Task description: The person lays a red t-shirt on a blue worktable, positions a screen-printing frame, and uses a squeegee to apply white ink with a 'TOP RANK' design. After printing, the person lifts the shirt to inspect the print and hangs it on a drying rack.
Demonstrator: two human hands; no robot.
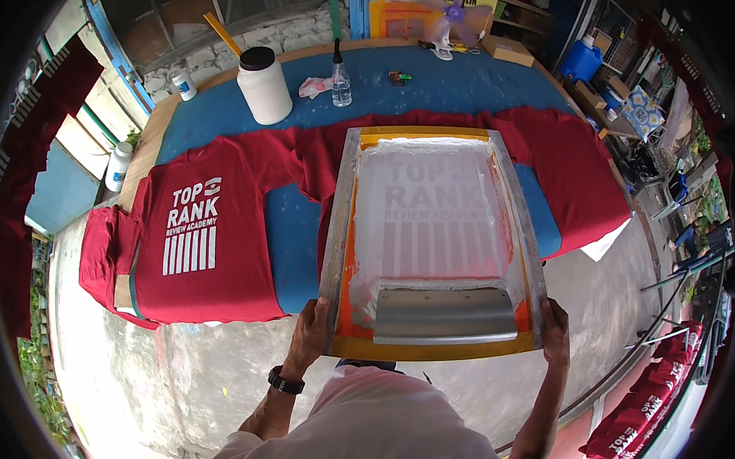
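Observation:
A screen-printing frame (342, 255) with yellow and orange tape spans the middle of the view, held over a maroon shirt (315, 158). My left hand (306, 331) grips its lower left side, and my right hand (556, 329) holds the lower right side. Pale lettering and stripes show through the white-smeared mesh; whether it touches the shirt, I cannot tell. A grey metal blade (443, 312) lies across the lower part of the frame. To the left is a maroon shirt (206, 294) with a white print; another maroon shirt (575, 188) lies to the right.
The blue tabletop (207, 113) holds a white tub (265, 94) with a stick, a clear bottle (341, 87), a pink rag (314, 89), a small fan (455, 16) and a cardboard box (506, 49). Printed shirts (653, 389) lie at lower right. Clutter (625, 111) lines the right side.

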